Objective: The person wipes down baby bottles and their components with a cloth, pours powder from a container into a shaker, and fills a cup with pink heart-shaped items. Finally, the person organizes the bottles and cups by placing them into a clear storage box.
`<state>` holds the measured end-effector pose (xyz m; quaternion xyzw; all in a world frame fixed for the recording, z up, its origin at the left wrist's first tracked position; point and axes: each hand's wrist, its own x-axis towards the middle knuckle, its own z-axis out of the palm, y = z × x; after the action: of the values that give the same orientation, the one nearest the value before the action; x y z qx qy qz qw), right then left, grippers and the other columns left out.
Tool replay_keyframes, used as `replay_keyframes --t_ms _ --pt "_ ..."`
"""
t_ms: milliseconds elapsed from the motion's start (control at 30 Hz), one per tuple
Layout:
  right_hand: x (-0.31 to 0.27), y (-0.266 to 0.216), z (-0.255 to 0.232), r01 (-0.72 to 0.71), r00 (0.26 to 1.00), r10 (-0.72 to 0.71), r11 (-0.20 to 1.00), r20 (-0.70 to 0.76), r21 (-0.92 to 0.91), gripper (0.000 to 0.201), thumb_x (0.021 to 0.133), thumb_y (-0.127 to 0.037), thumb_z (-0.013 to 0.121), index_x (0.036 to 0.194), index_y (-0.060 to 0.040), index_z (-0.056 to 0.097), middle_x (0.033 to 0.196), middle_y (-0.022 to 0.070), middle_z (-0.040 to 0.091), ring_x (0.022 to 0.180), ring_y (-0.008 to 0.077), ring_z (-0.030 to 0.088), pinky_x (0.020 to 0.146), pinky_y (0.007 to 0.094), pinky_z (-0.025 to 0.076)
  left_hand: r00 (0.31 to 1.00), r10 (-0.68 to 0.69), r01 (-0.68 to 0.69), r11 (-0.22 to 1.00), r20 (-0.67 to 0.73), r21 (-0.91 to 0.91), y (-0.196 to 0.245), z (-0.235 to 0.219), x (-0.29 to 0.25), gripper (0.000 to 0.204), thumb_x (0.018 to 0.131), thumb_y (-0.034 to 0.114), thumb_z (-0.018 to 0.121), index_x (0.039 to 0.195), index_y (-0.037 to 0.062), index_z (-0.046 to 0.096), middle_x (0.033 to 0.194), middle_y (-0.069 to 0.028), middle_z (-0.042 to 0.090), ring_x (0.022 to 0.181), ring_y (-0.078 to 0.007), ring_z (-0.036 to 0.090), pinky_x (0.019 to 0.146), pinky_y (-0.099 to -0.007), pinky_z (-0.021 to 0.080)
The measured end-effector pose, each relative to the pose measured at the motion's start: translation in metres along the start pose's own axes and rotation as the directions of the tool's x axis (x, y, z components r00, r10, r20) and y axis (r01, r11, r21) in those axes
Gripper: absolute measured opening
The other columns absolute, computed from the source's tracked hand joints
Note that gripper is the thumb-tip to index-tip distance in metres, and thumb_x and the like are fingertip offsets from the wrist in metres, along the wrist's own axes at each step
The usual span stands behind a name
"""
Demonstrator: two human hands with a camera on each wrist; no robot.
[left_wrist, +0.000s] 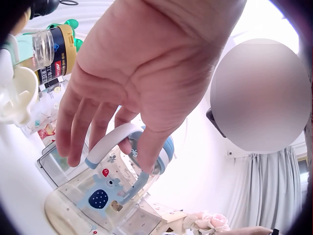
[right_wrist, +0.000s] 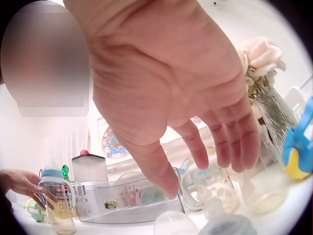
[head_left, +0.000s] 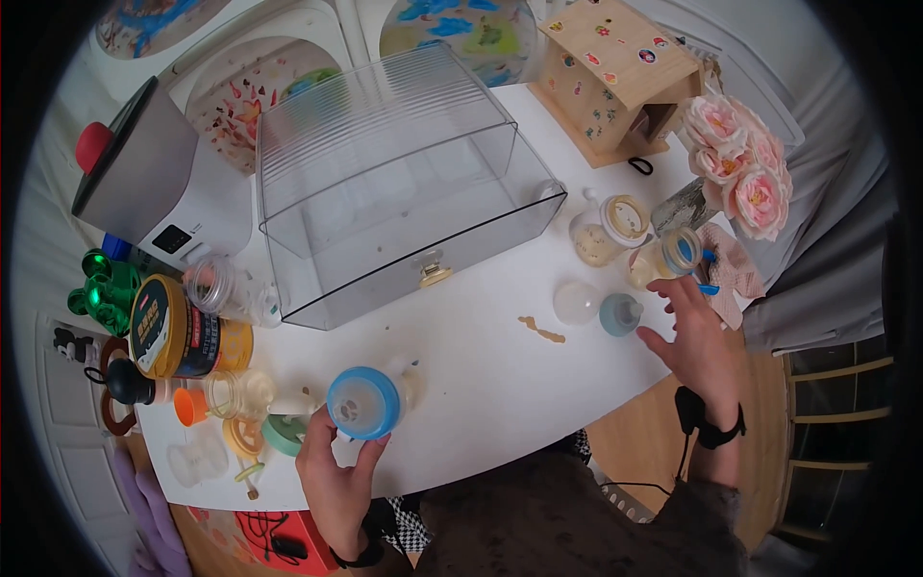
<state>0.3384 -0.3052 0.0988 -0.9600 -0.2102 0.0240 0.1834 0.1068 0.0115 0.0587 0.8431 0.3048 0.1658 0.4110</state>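
My left hand (head_left: pixel 335 481) holds a baby bottle (head_left: pixel 365 402) with a blue collar near the table's front edge. In the left wrist view, its thumb and index finger grip around the handles at the collar; a blue elephant picture marks the bottle (left_wrist: pixel 100 198). My right hand (head_left: pixel 700 351) is at the table's right side, fingers spread and slightly bent, beside an uncapped bottle (head_left: pixel 681 252). Whether a fingertip touches it, I cannot tell. Near the thumb are a grey-blue nipple collar (head_left: pixel 620 314) and a clear dome cap (head_left: pixel 577 302); a handled bottle (right_wrist: pixel 217 191) stands beyond.
A large clear lidded box (head_left: pixel 404 212) stands mid-table. Jars, a yellow-lidded tub (head_left: pixel 163 327), an orange cup (head_left: pixel 190 407) and bottle parts crowd the left. Pink flowers (head_left: pixel 735 159), a wooden house (head_left: pixel 615 77) and a cloth (head_left: pixel 735 269) are at the right.
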Motion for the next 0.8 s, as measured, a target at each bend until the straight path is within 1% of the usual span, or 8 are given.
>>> replay_keyframes --t_ms 67,233,433,533,600,633,733,800 --pt "0.002 0.011 0.019 0.016 1.000 -0.017 1.000 0.020 0.012 0.061 0.073 -0.009 0.084 0.127 -0.0053 0.055 0.118 0.0174 0.063 0.117 0.0376 0.060 0.096 0.0447 0.050 1.000 -0.026 0.026 1.000 0.018 -0.006 0.002 0.000 0.001 0.045 0.076 0.010 0.086 0.112 -0.0006 0.061 0.098 -0.0158 0.070 0.091 -0.0280 0.068 0.086 -0.0363 0.053" --pt "0.009 0.021 0.049 -0.018 0.996 0.010 0.995 0.089 0.098 0.066 0.069 -0.010 0.087 0.128 -0.0052 0.056 0.119 0.0177 0.064 0.115 0.0370 0.060 0.097 0.0435 0.050 0.997 -0.074 0.074 0.997 0.035 0.018 0.005 0.003 0.003 0.059 0.070 0.014 0.091 0.118 -0.0007 0.059 0.103 -0.0143 0.069 0.094 -0.0268 0.068 0.087 -0.0367 0.052" --pt "0.009 0.022 0.055 -0.048 0.995 0.040 0.995 0.090 0.082 0.061 0.070 -0.010 0.086 0.124 -0.0032 0.059 0.118 0.0179 0.065 0.108 0.0360 0.061 0.095 0.0433 0.051 0.999 0.006 -0.007 0.998 0.032 0.062 0.004 0.007 0.006 0.073 0.067 0.017 0.094 0.126 0.0007 0.054 0.106 -0.0133 0.068 0.098 -0.0260 0.066 0.086 -0.0359 0.051" --pt "0.008 -0.001 0.047 0.017 1.000 -0.017 1.000 0.011 0.009 0.062 0.070 -0.010 0.087 0.125 -0.0035 0.058 0.121 0.0170 0.063 0.112 0.0366 0.059 0.097 0.0435 0.049 0.999 -0.008 0.007 1.000 0.040 0.021 0.004 0.008 0.007 0.071 0.068 0.016 0.094 0.124 0.0003 0.054 0.106 -0.0132 0.067 0.097 -0.0258 0.065 0.085 -0.0360 0.051" --pt "0.012 -0.016 0.047 0.143 0.989 -0.142 0.989 -0.048 0.021 0.066 0.069 -0.011 0.087 0.128 -0.0045 0.057 0.124 0.0168 0.061 0.117 0.0373 0.056 0.101 0.0444 0.046 0.998 -0.058 0.059 0.998 0.031 -0.030 0.003 0.010 0.008 0.069 0.069 0.015 0.094 0.123 0.0001 0.054 0.104 -0.0124 0.067 0.096 -0.0246 0.065 0.084 -0.0361 0.051" --pt "0.014 -0.019 0.050 0.144 0.988 -0.143 0.989 -0.049 0.022 0.066 0.069 -0.011 0.087 0.128 -0.0045 0.057 0.124 0.0168 0.061 0.117 0.0373 0.056 0.101 0.0444 0.046 0.998 -0.058 0.059 0.998 0.029 -0.030 0.003 0.011 0.008 0.069 0.069 0.015 0.094 0.123 0.0001 0.054 0.104 -0.0124 0.067 0.096 -0.0246 0.065 0.084 -0.0361 0.051" --pt "0.019 -0.025 0.064 0.261 0.965 -0.261 0.948 0.025 -0.181 0.068 0.072 -0.013 0.085 0.133 -0.0076 0.056 0.129 0.0182 0.058 0.119 0.0389 0.054 0.106 0.0458 0.041 0.999 -0.046 0.047 0.992 0.005 -0.115 0.004 0.009 0.004 0.065 0.070 0.014 0.093 0.120 0.0004 0.054 0.105 -0.0123 0.069 0.097 -0.0230 0.066 0.085 -0.0353 0.052" --pt "0.024 -0.019 0.075 0.287 0.958 -0.279 0.941 0.072 -0.180 0.066 0.072 -0.012 0.085 0.132 -0.0083 0.057 0.130 0.0180 0.058 0.120 0.0386 0.055 0.105 0.0457 0.042 0.995 -0.084 0.090 0.987 0.051 -0.137 0.005 0.005 0.001 0.058 0.071 0.014 0.092 0.112 0.0009 0.054 0.111 -0.0142 0.070 0.098 -0.0227 0.069 0.088 -0.0350 0.052"
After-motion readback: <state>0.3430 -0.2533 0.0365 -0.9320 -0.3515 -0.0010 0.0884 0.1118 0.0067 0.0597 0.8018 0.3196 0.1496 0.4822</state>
